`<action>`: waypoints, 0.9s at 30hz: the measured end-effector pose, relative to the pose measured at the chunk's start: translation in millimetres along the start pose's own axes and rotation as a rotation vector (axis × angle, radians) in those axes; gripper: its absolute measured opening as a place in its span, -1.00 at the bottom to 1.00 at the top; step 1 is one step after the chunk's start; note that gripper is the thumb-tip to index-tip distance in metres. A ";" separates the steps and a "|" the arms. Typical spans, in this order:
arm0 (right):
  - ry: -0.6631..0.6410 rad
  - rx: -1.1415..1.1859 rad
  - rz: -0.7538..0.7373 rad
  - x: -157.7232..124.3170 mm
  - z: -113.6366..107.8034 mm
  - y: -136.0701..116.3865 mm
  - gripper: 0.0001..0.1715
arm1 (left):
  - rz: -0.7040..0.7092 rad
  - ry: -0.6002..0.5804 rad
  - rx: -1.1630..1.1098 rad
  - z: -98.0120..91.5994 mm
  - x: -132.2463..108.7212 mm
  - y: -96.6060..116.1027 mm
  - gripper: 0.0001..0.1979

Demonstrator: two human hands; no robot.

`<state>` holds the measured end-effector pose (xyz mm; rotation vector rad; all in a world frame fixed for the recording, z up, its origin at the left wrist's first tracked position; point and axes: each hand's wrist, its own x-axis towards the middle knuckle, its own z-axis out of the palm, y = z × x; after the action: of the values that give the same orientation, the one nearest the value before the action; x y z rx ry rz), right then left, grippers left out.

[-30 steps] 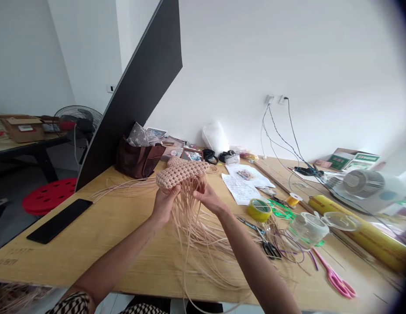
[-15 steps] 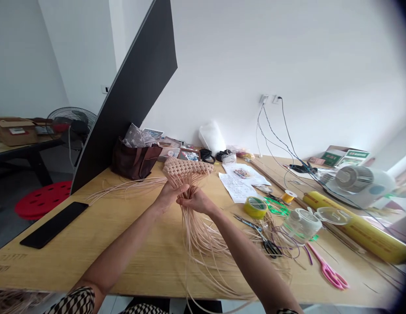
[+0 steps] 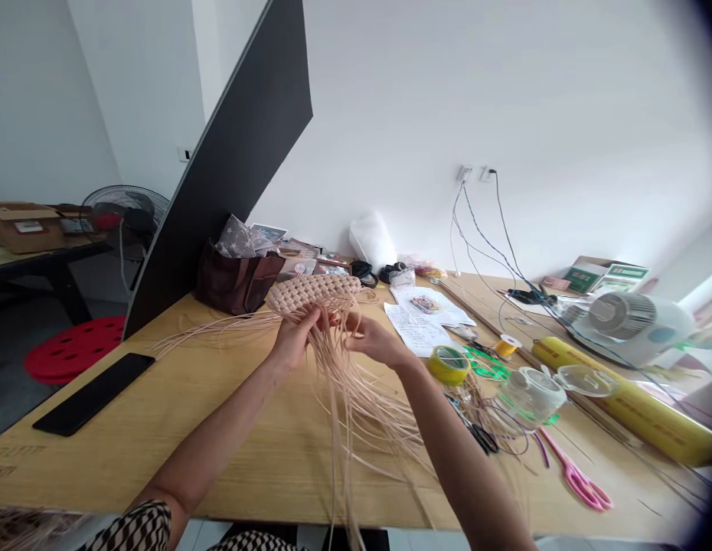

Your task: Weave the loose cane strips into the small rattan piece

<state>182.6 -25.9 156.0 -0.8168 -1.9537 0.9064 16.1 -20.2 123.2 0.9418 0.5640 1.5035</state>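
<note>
A: What's the person holding?

B: A rattan weave (image 3: 313, 293), a pale, chunky panel raised above the table (image 3: 178, 451). Loose strands (image 3: 356, 405) hang from it past the table's edge, and another bunch trails off to its left.

A: And the grip?

B: The left hand (image 3: 295, 340) is closed around strands just under the weave. The right hand (image 3: 376, 342) reaches in among the strands from the other side, close to the left. Whether it's pinching any of them, I can't tell.

A: Are the hands touching?

B: They're close, but strands run between them, so I can't say for sure.

A: What's around the weave?

B: Directly behind it sits a dark tote (image 3: 238, 283), leaning against a black board (image 3: 230, 168). Left of the weave and nearer the person lies a phone (image 3: 95, 394), face down or face up I can't tell. To its right are papers (image 3: 416, 329), and nearer the person, a roll of tape (image 3: 449, 365).

A: Anything further right?

B: Well right of the weave are black scissors (image 3: 482, 438) in a tangle of wire, a clear jar (image 3: 531, 394), pink scissors (image 3: 577, 482), a yellow roll (image 3: 620, 402) and a small fan (image 3: 625, 325). Off to the left, beyond the table, there's a red stool (image 3: 74, 348).
</note>
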 end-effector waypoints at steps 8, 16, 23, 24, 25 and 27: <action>0.510 -0.031 0.079 5.0 26.4 6.3 -0.35 | 0.109 0.022 -0.026 20.0 -0.2 -13.6 -0.62; 0.603 -0.088 0.016 15.5 44.8 20.0 -0.52 | 0.072 0.009 -0.018 26.1 0.2 -13.7 -0.57; 0.509 0.052 0.056 12.1 43.1 19.9 -0.63 | -0.079 0.036 -0.045 16.5 5.2 -9.5 -0.67; 0.511 0.119 0.107 11.1 40.1 18.4 -0.71 | -0.109 0.010 -0.053 14.2 5.4 -9.2 -0.68; 0.520 0.191 0.154 10.1 36.9 16.8 -0.74 | -0.131 -0.009 -0.063 12.2 5.6 -9.0 -0.68; 0.534 0.304 0.220 8.0 31.7 14.2 -0.54 | -0.134 -0.011 -0.089 10.3 6.0 -9.0 -0.67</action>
<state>154.5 -21.3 134.5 -0.9839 -1.2493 0.9635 30.0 -14.7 123.1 0.8273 0.5370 1.3914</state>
